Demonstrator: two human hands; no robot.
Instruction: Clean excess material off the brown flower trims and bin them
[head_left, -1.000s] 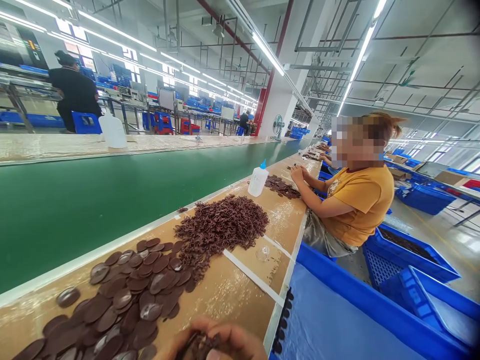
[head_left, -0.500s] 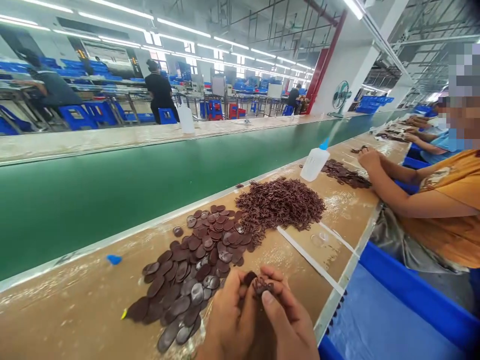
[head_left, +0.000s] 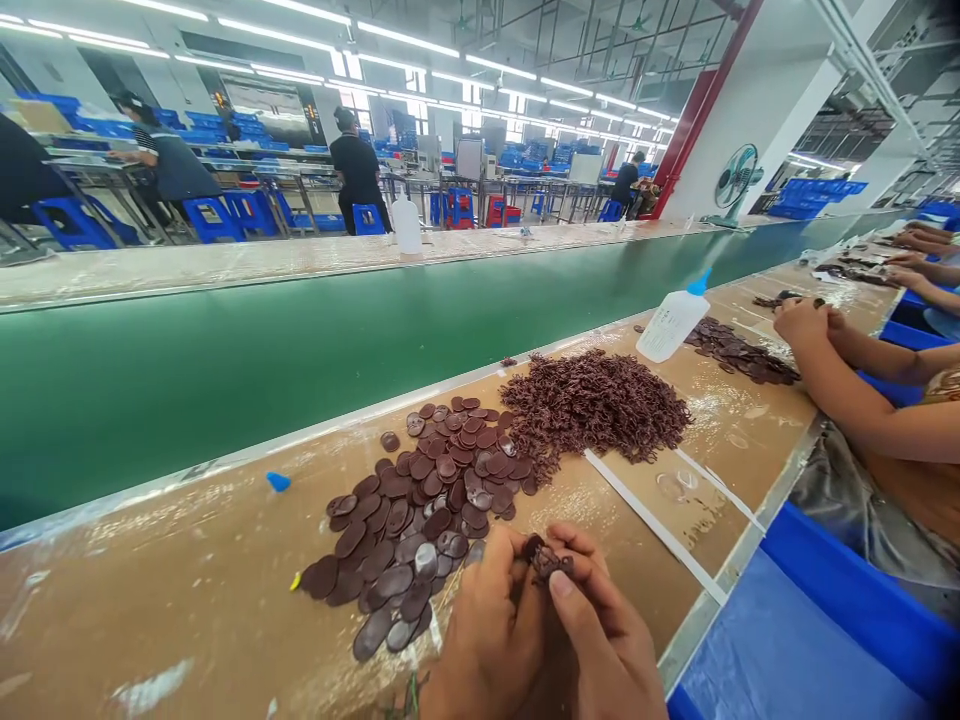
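You have both hands together at the lower centre of the frame, with the small dark brown piece [head_left: 550,565] between them, just above the near edge of the brown worktop [head_left: 187,570]. Your left hand [head_left: 487,635] has its fingers bent in close around one side of the piece, and your right hand [head_left: 611,640] pinches the other side, thumb on top, with hardly any gap; the grip covers so much that you can't tell the piece's full shape. Judging by what shows, you are partway through this one piece, with plenty of stock left. Just up and left of your hands, a broad spread of flat oval discs [head_left: 420,500] lies loose and overlapping, and touching it, near the centre right, a thick heap of curly brown strips [head_left: 592,405] is piled high. How many pieces are done can't be told: only part of the blue bin [head_left: 810,625] shows at the lower right, and no finished count can be read there. Beyond the heap, the white bottle [head_left: 673,325] leans with its blue tip upward, while a small blue cap [head_left: 278,482] lies left of the discs. Farther right, a co-worker's hands [head_left: 802,320] hold something dark too.
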